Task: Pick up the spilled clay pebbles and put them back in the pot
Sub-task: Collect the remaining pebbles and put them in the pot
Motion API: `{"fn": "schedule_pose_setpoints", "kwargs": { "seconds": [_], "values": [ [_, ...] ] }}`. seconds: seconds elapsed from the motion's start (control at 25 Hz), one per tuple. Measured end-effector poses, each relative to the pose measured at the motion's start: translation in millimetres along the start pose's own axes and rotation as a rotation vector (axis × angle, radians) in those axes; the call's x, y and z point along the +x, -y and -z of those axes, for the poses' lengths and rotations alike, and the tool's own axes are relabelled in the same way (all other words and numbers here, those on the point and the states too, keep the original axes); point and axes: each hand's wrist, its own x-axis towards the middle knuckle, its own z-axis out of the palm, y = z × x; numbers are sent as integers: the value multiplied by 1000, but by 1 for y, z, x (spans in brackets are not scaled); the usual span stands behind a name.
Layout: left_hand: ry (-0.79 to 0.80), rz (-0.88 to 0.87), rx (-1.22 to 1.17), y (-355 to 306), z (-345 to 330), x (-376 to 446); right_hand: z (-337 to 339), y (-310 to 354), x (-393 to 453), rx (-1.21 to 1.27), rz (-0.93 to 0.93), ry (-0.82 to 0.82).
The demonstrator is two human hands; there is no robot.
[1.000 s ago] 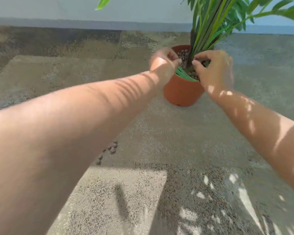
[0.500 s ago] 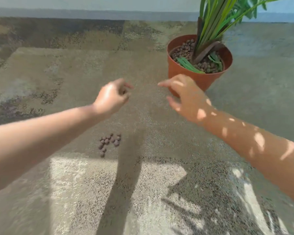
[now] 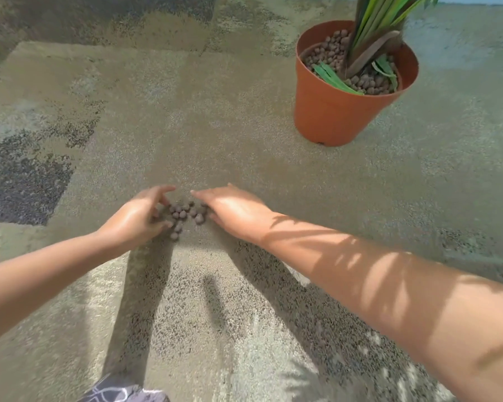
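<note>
Brought both hands back from pot (image 3: 331, 117) down to carpet (image 3: 244, 126). Left hand (image 3: 134, 219) and right hand (image 3: 230, 210) flanked spilled pebbles (image 3: 183, 214), fingers loosely spread, holding nothing. I judged next scoop starting; pile well apart from pot.

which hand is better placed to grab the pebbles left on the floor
Left hand, narrowly. Its curled fingers already touch the small cluster of brown clay pebbles on the speckled concrete floor. The right hand lies flat beside them, but sits nearer the terracotta plastic pot.
</note>
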Motion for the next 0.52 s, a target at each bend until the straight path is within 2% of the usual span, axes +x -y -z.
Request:
{"fn": "schedule_pose_setpoints", "kwargs": {
  "seconds": [0.08, 0.28, 0.52],
  "values": [
    [-32, -21, -16, -1, -4, 5, -10, 8, 8, -60, 27, 44],
    [-81, -9, -18, -1, -8, 11, -22, 13, -4, -261, 123, -123],
    [-53, 51, -35, 1, -5, 16, -24, 15, -10, -180, 104, -215]
  ]
}}
